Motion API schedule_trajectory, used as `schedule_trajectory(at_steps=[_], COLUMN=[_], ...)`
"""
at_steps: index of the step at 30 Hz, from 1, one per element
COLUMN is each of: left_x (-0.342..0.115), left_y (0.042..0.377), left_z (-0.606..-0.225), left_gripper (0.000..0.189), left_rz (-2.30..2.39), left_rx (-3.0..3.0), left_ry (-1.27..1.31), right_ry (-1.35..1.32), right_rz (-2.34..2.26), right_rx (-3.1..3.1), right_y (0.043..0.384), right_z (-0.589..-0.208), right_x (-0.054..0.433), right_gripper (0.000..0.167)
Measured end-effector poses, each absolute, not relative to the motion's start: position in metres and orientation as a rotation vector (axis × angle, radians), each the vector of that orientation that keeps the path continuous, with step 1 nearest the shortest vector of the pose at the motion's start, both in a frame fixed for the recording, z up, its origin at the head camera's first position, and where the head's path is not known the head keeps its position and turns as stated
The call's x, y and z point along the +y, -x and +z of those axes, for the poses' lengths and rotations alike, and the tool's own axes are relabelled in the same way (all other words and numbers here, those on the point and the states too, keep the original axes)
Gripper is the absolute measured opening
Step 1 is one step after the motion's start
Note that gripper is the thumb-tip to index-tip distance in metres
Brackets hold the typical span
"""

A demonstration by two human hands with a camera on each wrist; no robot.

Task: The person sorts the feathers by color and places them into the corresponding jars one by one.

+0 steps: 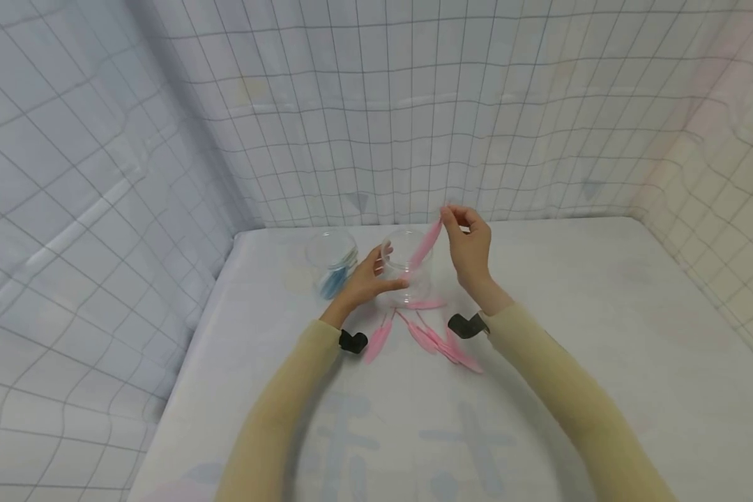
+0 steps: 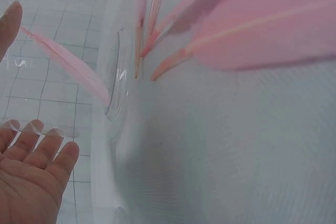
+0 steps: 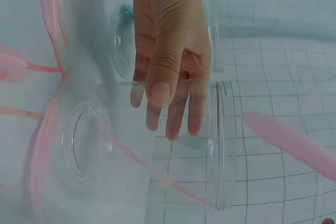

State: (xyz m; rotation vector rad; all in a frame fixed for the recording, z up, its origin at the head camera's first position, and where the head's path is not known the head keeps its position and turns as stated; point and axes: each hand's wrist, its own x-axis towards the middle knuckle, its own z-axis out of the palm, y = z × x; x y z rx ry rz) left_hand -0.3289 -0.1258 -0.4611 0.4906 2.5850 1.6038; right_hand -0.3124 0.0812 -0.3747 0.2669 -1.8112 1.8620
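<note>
My left hand [image 1: 365,280] holds a clear jar [image 1: 420,287] from its left side, with thumb and fingers spread round the wall. Between thumb and fingertips, my right hand [image 1: 470,247] pinches one end of a pink feather [image 1: 429,242]; its other end slants down to the jar's open mouth. Another pink feather [image 2: 71,66] leans inside the jar, seen through the wall in the left wrist view. Several loose pink feathers [image 1: 423,338] lie on the table in front of the jar.
Left of my left hand stands a second clear jar [image 1: 329,245] with blue feathers [image 1: 335,282] in it. The white-covered table [image 1: 577,300] reaches back to a grid-patterned curtain [image 1: 376,125]; similar curtains hang at both sides.
</note>
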Motion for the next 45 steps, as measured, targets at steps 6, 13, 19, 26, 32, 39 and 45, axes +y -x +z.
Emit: schedule_trajectory(at_steps=[6, 13, 19, 26, 32, 39, 45], left_x=[-0.123, -0.121, -0.121, -0.123, -0.123, -0.124, -0.126], left_y=[0.329, 0.329, 0.329, 0.329, 0.329, 0.33, 0.329], left_z=[-0.464, -0.465, -0.464, -0.464, -0.462, -0.463, -0.461], left_gripper=[0.102, 0.1, 0.103, 0.103, 0.101, 0.1, 0.099], left_rz=[1.601, 1.615, 1.61, 1.616, 1.619, 1.603, 1.604], left_rx=[2.582, 2.581, 2.578, 2.581, 2.575, 2.6, 2.596], left_ry=[-0.479, -0.471, -0.48, -0.499, -0.496, -0.522, -0.505], right_ry=[-0.166, -0.128, -0.107, -0.277, -0.516, -0.738, -0.753], right_rz=[1.911, 1.899, 1.855, 1.663, 1.422, 1.054, 0.819], right_rx=[-1.738, -1.867, -2.046, -2.09, -2.248, -2.604, -2.873], right_y=[0.323, 0.328, 0.321, 0.303, 0.286, 0.271, 0.265], right_z=[-0.38, -0.394, -0.405, -0.411, -0.418, -0.428, -0.435], right_x=[0.073, 0.064, 0.069, 0.079, 0.084, 0.093, 0.097], right_gripper=[0.026, 0.031, 0.032, 0.025, 0.012, 0.012, 0.014])
